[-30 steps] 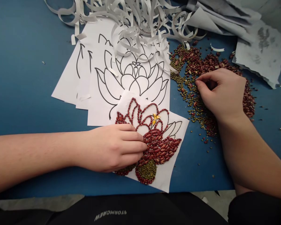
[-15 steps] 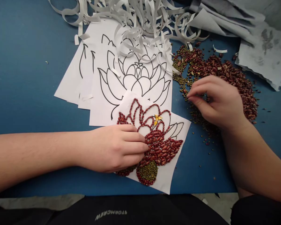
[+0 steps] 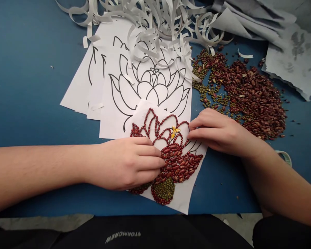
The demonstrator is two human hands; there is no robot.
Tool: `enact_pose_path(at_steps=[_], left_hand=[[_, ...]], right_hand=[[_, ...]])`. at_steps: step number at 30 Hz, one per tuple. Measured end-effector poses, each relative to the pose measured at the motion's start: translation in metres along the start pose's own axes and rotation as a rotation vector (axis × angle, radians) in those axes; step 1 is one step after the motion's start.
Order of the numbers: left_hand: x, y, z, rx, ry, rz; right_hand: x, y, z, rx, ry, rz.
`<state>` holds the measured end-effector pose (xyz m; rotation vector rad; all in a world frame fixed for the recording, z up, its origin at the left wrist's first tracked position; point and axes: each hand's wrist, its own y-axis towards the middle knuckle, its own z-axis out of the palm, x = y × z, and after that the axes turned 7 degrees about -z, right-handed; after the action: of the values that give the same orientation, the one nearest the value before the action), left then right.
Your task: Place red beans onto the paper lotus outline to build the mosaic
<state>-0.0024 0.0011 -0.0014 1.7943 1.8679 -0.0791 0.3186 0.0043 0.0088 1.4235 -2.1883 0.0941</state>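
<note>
The left hand is lying across a bean lotus on its white sheet, near the blue surface's front edge; its fingers are curling slightly, and I can't tell whether they're gripping anything. The right hand is holding its thumb and forefinger nearly together at a petal's right edge, whatever's between them staying hidden. Loose beans are lying beyond, beside outline drawings.

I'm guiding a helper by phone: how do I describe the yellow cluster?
On the blue table, find the white sheet under the left hand, partly covered in red beans. In its upper half, left of the right hand, is the small yellow cluster. Its bright points stand out from the red outlines around it.
</note>
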Motion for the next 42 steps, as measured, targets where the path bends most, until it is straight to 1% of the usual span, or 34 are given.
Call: enact_pose_path(at_steps=[4, 13, 24, 32, 36, 39, 42], left_hand=[[0.000, 0.000, 0.000, 0.002, -0.014, -0.004], [0.001, 0.000, 0.001, 0.001, -0.032, -0.001], [0.001, 0.001, 0.000, 0.003, -0.038, -0.004], [0.001, 0.001, 0.001, -0.003, -0.033, -0.003], [0.000, 0.001, 0.000, 0.000, -0.032, -0.005], [0.000, 0.001, 0.000, -0.003, -0.024, -0.003], [0.001, 0.000, 0.000, -0.003, -0.025, 0.002]], right_hand=[[0.000, 0.000, 0.000, 0.007, -0.008, 0.009], [0.000, 0.007, -0.002, 0.024, -0.042, -0.076], [0.002, 0.007, -0.003, -0.003, 0.014, -0.051], [0.001, 0.008, -0.002, 0.018, -0.026, -0.067], [0.001, 0.007, -0.002, 0.010, -0.022, -0.042], [0.000, 0.006, -0.006, -0.022, 0.062, -0.012], [-0.002, 0.006, -0.011, -0.064, 0.141, 0.058]])
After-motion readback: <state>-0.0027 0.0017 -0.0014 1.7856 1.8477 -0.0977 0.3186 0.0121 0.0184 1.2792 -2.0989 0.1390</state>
